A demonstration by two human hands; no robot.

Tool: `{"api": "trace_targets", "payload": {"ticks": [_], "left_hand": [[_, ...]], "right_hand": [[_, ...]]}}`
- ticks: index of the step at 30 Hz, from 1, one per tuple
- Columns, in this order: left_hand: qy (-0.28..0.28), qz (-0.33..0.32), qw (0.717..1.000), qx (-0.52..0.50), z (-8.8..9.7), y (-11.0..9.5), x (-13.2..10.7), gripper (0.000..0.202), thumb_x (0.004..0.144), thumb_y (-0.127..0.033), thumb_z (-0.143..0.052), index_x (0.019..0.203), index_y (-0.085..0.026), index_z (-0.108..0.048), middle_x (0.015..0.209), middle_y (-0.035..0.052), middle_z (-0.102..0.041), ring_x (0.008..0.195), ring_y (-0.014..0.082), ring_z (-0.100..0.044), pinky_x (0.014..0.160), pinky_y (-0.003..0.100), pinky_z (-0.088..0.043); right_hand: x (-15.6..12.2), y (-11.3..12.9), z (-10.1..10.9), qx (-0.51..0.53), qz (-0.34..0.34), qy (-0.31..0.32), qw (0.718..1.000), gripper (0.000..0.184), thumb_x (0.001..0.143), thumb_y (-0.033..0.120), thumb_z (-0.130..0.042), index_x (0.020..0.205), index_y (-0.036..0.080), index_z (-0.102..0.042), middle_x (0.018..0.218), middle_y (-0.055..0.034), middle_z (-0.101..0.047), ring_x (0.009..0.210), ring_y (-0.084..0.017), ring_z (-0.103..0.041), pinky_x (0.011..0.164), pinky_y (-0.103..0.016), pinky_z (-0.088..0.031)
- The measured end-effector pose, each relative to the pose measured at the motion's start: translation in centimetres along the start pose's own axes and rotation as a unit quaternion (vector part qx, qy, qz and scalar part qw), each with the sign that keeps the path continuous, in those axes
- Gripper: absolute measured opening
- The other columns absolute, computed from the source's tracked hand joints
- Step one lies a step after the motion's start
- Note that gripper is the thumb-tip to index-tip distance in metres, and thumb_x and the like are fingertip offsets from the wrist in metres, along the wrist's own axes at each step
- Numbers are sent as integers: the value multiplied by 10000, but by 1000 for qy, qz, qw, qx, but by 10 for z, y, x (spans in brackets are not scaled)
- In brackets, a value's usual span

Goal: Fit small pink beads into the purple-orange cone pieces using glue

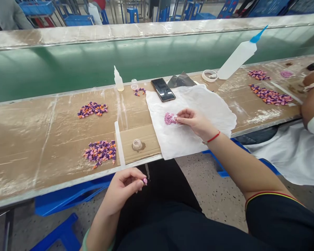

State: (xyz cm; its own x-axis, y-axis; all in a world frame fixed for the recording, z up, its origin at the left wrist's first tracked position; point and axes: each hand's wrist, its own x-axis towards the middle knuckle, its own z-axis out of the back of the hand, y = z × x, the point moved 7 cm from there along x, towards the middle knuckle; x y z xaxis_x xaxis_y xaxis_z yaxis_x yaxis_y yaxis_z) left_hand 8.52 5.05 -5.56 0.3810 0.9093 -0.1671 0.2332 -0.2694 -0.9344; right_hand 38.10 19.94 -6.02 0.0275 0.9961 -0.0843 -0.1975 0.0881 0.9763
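My right hand (193, 122) rests on a white cloth (214, 115), its fingertips pinched at the edge of a small heap of tiny pink pieces (169, 118). My left hand (125, 186) hangs below the table's front edge over my lap, fingers curled, pinching a small pink piece (145, 180). Two piles of purple and orange pieces (101, 151) (92, 109) lie on the brown bench top to the left.
A phone (163, 89) lies at the cloth's far corner. A small glue bottle (118, 80), a little jar (134, 84), a round cap (137, 144), a white strip (119, 144) and a big squeeze bottle (238, 55) stand nearby. A co-worker's arm (312, 101) is at right beside more piles (270, 96). Green conveyor (68, 66) runs behind.
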Motion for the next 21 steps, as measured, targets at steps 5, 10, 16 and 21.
{"api": "trace_targets", "payload": {"ticks": [5,10,16,21], "left_hand": [[-11,7,1000,16,-1,2,4,178,774,-383,-847,769,-210,-803,718,56,-707,541,82,-581,488,148,-486],[-25,19,999,41,-2,1,7,266,751,-436,-854,748,-180,-779,712,66,-704,531,92,-563,475,169,-480],[-25,21,998,49,-6,2,9,281,753,-434,-849,746,-165,-768,722,73,-706,529,99,-561,471,186,-472],[-41,-12,994,96,-17,-10,17,267,796,-420,-807,745,-161,-766,709,72,-718,528,106,-567,481,199,-462]], "right_hand": [[-17,7,-10,165,-66,44,983,420,558,381,-945,853,204,-704,855,-3,-706,818,-128,-659,782,-279,-540],[-30,16,-17,210,-73,69,972,348,585,314,-935,856,220,-737,846,17,-697,839,-105,-642,810,-255,-522],[-37,25,-19,173,-40,85,980,329,647,307,-880,902,200,-701,892,-8,-679,849,-130,-623,804,-294,-524],[-60,59,-31,57,98,123,986,254,822,283,-759,965,197,-567,880,-13,-640,815,-139,-618,760,-313,-529]]}}
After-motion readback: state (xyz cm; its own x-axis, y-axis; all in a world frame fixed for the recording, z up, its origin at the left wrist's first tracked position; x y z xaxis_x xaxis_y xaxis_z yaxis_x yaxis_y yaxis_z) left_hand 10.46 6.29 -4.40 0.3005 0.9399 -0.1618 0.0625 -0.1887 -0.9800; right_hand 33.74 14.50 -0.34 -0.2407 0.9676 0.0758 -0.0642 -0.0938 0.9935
